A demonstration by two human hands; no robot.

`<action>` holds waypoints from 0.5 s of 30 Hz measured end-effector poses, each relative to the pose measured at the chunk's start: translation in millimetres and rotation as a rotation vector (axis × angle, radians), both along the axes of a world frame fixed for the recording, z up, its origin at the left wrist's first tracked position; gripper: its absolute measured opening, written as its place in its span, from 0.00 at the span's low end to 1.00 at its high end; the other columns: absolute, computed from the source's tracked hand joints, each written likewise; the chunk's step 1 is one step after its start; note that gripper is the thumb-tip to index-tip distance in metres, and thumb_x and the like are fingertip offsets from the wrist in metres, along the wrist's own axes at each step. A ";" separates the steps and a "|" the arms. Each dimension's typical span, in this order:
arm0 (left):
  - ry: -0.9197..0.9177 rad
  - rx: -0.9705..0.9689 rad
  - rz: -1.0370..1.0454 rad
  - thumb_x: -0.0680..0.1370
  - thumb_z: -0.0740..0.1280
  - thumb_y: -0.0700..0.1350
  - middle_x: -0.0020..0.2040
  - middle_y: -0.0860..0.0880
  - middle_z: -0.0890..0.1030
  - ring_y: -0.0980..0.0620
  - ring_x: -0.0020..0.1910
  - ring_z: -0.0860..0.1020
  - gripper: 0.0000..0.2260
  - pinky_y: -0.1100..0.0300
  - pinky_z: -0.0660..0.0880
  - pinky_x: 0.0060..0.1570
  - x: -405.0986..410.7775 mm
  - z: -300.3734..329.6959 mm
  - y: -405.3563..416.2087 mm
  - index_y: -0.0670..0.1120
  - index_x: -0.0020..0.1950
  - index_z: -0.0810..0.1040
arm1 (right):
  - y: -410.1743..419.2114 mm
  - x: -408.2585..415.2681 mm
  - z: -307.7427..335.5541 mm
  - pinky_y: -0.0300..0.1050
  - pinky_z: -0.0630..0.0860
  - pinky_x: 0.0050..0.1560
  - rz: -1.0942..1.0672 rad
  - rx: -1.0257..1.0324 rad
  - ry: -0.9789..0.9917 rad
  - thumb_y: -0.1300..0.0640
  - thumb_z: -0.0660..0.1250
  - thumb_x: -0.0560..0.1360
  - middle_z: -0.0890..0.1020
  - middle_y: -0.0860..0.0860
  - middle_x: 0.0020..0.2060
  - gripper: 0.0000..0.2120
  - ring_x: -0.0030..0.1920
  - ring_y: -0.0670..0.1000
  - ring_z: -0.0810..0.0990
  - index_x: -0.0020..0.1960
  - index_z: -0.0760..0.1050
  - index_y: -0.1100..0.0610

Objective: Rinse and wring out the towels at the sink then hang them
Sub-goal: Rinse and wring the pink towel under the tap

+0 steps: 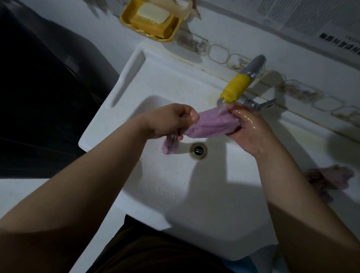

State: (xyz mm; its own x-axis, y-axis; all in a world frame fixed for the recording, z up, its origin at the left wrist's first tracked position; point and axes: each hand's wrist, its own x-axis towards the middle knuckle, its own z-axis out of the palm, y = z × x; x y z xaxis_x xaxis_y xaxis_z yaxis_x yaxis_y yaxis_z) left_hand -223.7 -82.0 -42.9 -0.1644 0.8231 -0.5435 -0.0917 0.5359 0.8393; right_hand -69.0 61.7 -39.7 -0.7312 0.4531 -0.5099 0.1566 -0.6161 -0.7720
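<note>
Purple towel (212, 124) bunched between left hand (167, 121) and right hand (250, 133), both clamped on it.

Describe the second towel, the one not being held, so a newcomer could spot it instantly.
Start at the white sink and move to its right ledge. The crumpled pinkish-purple towel lies there, beyond the right hand. Unlike the purple towel under the faucet, nobody touches it.

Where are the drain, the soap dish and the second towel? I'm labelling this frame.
drain (198, 150): head view, on its metal centre.
soap dish (150, 25): head view, on its yellow front wall.
second towel (330, 177): head view, on the crumpled middle, lying on the sink ledge.
</note>
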 end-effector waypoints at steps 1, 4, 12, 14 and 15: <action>0.030 0.010 -0.075 0.80 0.63 0.41 0.39 0.42 0.74 0.50 0.34 0.73 0.04 0.61 0.75 0.33 -2.0 -0.4 -1.3 0.45 0.46 0.74 | 0.1 -1.1 0.2 0.45 0.77 0.43 0.002 0.007 0.001 0.65 0.59 0.76 0.83 0.51 0.36 0.12 0.40 0.50 0.82 0.38 0.77 0.57; 0.037 0.023 -0.143 0.76 0.67 0.34 0.39 0.46 0.76 0.54 0.35 0.74 0.07 0.62 0.74 0.36 -2.4 2.1 -1.5 0.46 0.47 0.73 | -4.9 -6.9 1.5 0.48 0.77 0.43 0.036 0.047 -0.037 0.65 0.59 0.75 0.81 0.54 0.34 0.09 0.39 0.53 0.81 0.38 0.73 0.57; 0.347 0.040 -0.169 0.68 0.76 0.35 0.43 0.46 0.78 0.55 0.37 0.74 0.17 0.71 0.71 0.37 7.1 -6.7 4.2 0.42 0.52 0.73 | -11.4 -22.7 -2.9 0.50 0.77 0.50 -0.050 -0.081 -0.103 0.62 0.57 0.78 0.76 0.62 0.47 0.06 0.50 0.59 0.76 0.49 0.72 0.61; 0.275 0.038 -0.128 0.67 0.78 0.42 0.45 0.45 0.79 0.52 0.41 0.76 0.18 0.65 0.73 0.44 7.3 -9.7 0.3 0.44 0.50 0.74 | -11.8 -23.5 -7.1 0.50 0.75 0.52 -0.064 0.059 -0.155 0.61 0.59 0.78 0.78 0.58 0.43 0.07 0.47 0.56 0.77 0.44 0.74 0.57; 0.140 0.039 -0.069 0.67 0.78 0.46 0.45 0.44 0.79 0.50 0.42 0.76 0.17 0.59 0.74 0.45 6.8 -12.0 -2.7 0.45 0.50 0.75 | -11.5 -23.7 -9.7 0.49 0.75 0.51 -0.062 0.254 -0.249 0.60 0.61 0.78 0.79 0.57 0.42 0.06 0.46 0.55 0.78 0.43 0.75 0.57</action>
